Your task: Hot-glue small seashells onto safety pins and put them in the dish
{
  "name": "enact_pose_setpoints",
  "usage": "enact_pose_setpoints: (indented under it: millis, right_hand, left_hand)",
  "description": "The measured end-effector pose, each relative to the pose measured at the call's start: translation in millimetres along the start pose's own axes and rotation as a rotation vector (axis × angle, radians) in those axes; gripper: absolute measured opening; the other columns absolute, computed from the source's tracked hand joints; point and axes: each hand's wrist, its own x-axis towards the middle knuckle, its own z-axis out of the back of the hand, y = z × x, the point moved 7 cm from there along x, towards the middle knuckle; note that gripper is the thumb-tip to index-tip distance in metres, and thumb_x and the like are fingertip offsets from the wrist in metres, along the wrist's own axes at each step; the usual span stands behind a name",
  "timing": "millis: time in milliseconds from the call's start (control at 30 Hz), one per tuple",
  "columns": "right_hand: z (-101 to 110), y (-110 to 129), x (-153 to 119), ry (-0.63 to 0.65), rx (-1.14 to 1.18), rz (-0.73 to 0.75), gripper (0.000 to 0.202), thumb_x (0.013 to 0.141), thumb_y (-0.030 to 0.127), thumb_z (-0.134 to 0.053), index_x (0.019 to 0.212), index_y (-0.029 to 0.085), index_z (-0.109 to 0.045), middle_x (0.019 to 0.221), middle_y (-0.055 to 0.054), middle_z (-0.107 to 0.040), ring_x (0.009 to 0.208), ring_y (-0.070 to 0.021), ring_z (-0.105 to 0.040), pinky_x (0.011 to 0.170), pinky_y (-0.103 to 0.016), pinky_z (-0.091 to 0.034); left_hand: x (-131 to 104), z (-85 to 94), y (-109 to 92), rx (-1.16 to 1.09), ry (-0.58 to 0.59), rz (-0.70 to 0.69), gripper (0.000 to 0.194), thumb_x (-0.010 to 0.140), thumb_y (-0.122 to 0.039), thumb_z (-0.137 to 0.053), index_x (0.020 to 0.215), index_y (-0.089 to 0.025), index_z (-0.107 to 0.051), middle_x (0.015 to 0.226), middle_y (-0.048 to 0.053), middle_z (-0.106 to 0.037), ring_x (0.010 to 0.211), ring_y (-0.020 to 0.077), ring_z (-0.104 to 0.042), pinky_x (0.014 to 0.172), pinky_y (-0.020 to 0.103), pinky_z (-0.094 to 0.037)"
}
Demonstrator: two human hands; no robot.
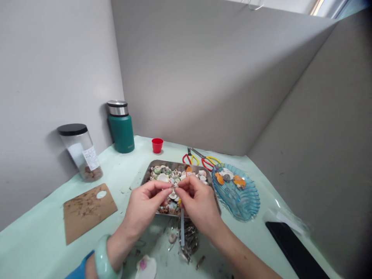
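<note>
Left hand [148,199]: thumb and forefinger pinched on a tiny pale piece [174,187].
Right hand [199,201]: likewise pinched, meeting it from the right.
Tiny pale piece: between both hands' fingertips, neither nearer; long axis too small to tell.
Metal tray [170,163] of shells: below the fingertips.
Metal fittings [190,236]: piled near side.

Left hand [146,200], right hand [198,202] pinching close together.

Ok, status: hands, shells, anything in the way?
Left hand and right hand pinched, close together, over tray. Shells in tray; anything pinched too small to identify. Possible clutter: metal pieces this side of tray.
</note>
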Motion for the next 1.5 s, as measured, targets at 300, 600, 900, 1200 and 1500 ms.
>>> enact_pose_setpoints:
  millis: [300, 600, 900, 1200, 1500]
  right_hand:
    - [-2, -1, 2, -0.003, 0.029, -0.008, 0.003, 0.076, 0.022, -0.056, 0.076, 0.020, -0.054, 0.064, 0.003, -0.058, 0.053, -0.0099, -0.052, 0.049, -0.020, -0.039]
    - [-1, 0, 2, 0.001, 0.008, -0.013, 0.004, 0.079, 0.024, -0.054, 0.077, 0.020, -0.053, 0.062, 0.004, -0.057, 0.051, -0.0093, -0.050, 0.049, -0.020, -0.038]
    - [-1, -1, 1, 0.007, -0.004, 0.009, 0.006, 0.079, 0.023, -0.054, 0.074, 0.020, -0.052, 0.059, 0.004, -0.055, 0.050, -0.0088, -0.049, 0.049, -0.020, -0.038]
    - [-2, 0, 2, 0.024, 0.033, -0.020, 0.007, 0.078, 0.024, -0.056, 0.083, 0.021, -0.052, 0.068, 0.003, -0.060, 0.055, -0.0101, -0.054, 0.050, -0.020, -0.040]
    - [-3, 1, 1, 0.028, 0.082, 0.006, 0.007, 0.080, 0.024, -0.054, 0.083, 0.020, -0.050, 0.072, 0.002, -0.058, 0.056, -0.0094, -0.054, 0.051, -0.020, -0.041]
  left_hand:
    - [0, -0.2, 6, -0.089, 0.025, 0.053, 0.018, 0.067, -0.030, -0.071, 0.077, -0.015, -0.067, 0.058, -0.002, -0.061, 0.049, 0.0083, -0.051, 0.049, 0.019, -0.041]
    - [1, -2.5, 12, -0.159, 0.035, 0.085, 0.019, 0.068, -0.029, -0.071, 0.078, -0.015, -0.065, 0.053, -0.004, -0.058, 0.049, 0.0078, -0.051, 0.048, 0.018, -0.041]
    - [1, -1.5, 9, -0.082, 0.037, 0.063, 0.019, 0.069, -0.029, -0.070, 0.080, -0.014, -0.066, 0.057, -0.002, -0.060, 0.050, 0.0078, -0.051, 0.049, 0.018, -0.040]
    - [2, -2.8, 10, -0.149, 0.041, 0.068, 0.018, 0.070, -0.029, -0.070, 0.079, -0.015, -0.064, 0.055, -0.003, -0.059, 0.049, 0.0077, -0.051, 0.049, 0.018, -0.040]
    - [2, -3.7, 12, -0.190, 0.044, 0.086, 0.018, 0.069, -0.028, -0.070, 0.080, -0.015, -0.063, 0.053, -0.004, -0.058, 0.048, 0.0073, -0.051, 0.048, 0.017, -0.040]
